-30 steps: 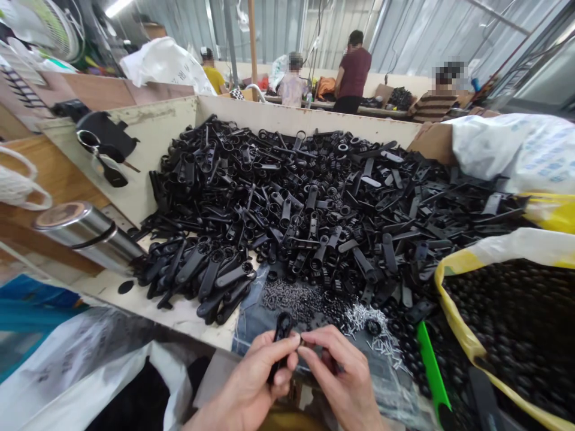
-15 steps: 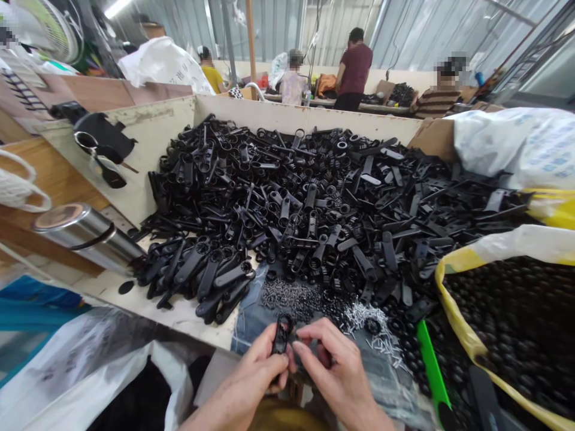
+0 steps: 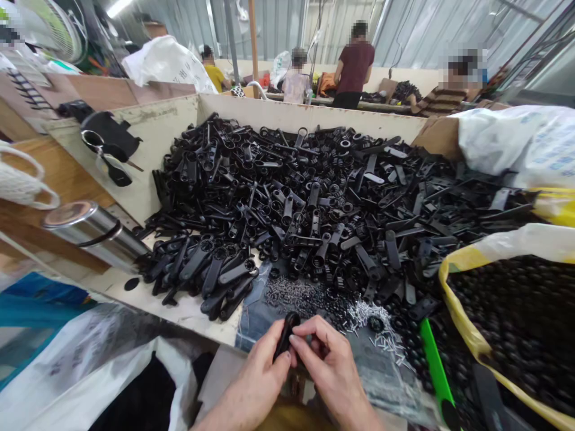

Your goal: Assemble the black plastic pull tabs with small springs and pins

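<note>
My left hand (image 3: 263, 365) grips a black plastic part with a ring-shaped end (image 3: 287, 334), held upright and tilted over the front edge. Against the right side of that part, my right hand (image 3: 331, 359) is closed in a pinch; whatever lies between its fingertips is too small or hidden to make out. Just beyond the hands, a denim cloth (image 3: 251, 323) bears small black pieces (image 3: 291, 293) and a scatter of silvery pins (image 3: 359, 314). Longer black handle-like pieces (image 3: 211, 272) are heaped to the left of the cloth.
A big pile of black plastic parts (image 3: 309, 197) fills the walled bench. On the right are a yellow-rimmed sack (image 3: 453, 317) of small black pieces and a green strip (image 3: 435, 365). A steel flask (image 3: 103, 233) stands left, above an open white sack (image 3: 175, 365). Several people work behind.
The black part has turned in my left hand, so its ring shows more edge-on. My right fingertips have come closer, up against it. The view has shifted slightly.
</note>
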Demonstrator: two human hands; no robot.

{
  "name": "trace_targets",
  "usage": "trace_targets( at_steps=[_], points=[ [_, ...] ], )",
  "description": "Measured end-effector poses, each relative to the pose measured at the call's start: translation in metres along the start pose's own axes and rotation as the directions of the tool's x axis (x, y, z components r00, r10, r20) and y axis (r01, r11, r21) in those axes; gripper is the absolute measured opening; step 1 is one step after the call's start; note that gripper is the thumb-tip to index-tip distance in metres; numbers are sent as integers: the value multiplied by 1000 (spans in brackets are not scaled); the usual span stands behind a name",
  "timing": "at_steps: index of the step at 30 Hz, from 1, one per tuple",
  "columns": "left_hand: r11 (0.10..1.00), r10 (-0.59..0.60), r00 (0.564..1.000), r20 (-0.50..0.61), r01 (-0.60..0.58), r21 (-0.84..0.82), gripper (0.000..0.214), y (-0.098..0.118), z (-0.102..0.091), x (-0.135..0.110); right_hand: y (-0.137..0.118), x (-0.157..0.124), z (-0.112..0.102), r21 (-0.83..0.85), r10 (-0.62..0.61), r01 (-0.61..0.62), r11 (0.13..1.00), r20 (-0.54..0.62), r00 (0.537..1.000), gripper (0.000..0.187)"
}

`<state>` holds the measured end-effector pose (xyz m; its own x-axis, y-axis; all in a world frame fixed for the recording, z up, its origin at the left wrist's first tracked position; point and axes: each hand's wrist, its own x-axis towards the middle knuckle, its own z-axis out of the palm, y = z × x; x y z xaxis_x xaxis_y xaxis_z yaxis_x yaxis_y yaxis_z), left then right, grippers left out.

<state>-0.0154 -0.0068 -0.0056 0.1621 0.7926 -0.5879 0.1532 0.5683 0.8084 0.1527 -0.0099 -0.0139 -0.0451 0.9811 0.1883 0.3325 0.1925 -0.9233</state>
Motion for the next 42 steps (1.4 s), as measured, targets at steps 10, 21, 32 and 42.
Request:
trace_targets(
  at_steps=[10,21,32,42],
  points=[
    [987,146,989,-39,-148,-57,60,-15,-2,1,-7,-6,-2,-264,-301,300,917,37,953,23],
    [970,195,977,88,-179,-166,74,-2,-4,14,-14,-8,-17,-477,-215,330,815,280,936,40],
    [967,194,980,40,-185,-173,62,-3,-3,16,18,-11,-33,-231,-73,25,973,-201,977,19],
    [965,107,994,-6,-105,-241,79,-10,-2,18,15,-17,-49,-264,-46,105,959,218,975,14]
  ],
)
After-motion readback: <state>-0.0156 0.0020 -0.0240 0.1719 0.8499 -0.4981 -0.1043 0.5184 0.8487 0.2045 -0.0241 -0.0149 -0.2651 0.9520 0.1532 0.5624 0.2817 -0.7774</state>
